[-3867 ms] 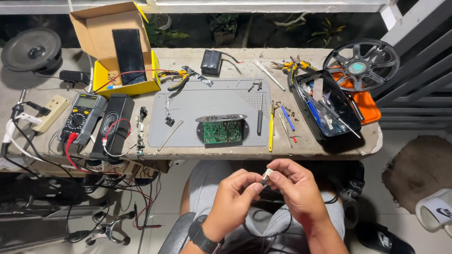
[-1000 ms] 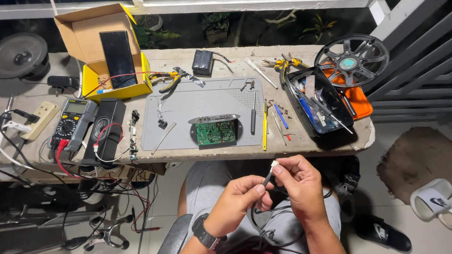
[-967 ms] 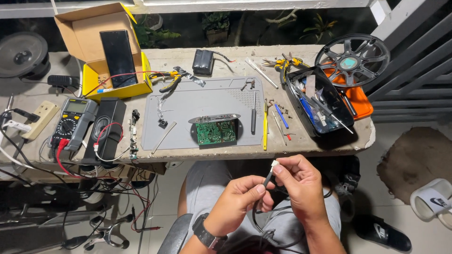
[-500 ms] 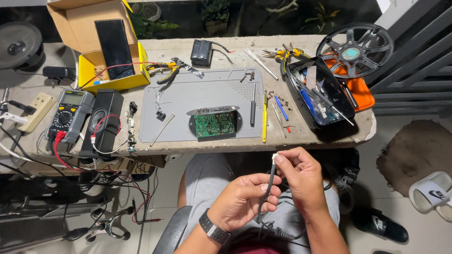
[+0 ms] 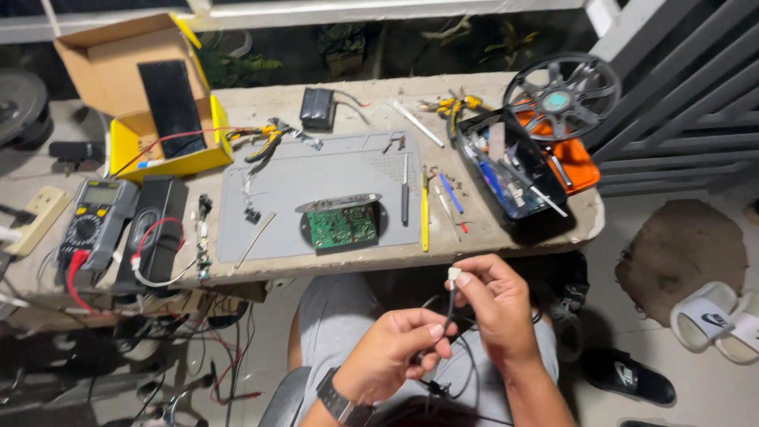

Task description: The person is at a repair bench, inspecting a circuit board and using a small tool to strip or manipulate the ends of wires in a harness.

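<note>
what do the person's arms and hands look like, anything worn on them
Both forearms are bare, with no sleeves and no gloves in view. The left hand has a dark wristwatch with a dark strap on its wrist. The right hand shows nothing worn; no rings can be made out on either.

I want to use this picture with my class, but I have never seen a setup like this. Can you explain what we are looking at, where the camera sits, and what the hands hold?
The camera sits on a person's head, looking down at their lap and a workbench. There is no machine, only two bare hands. The left hand and right hand together pinch a thin dark cable with a small white plug at its tip. On the bench lie a grey mat, a green circuit board, a meter, a yellow box and small tools.
</note>
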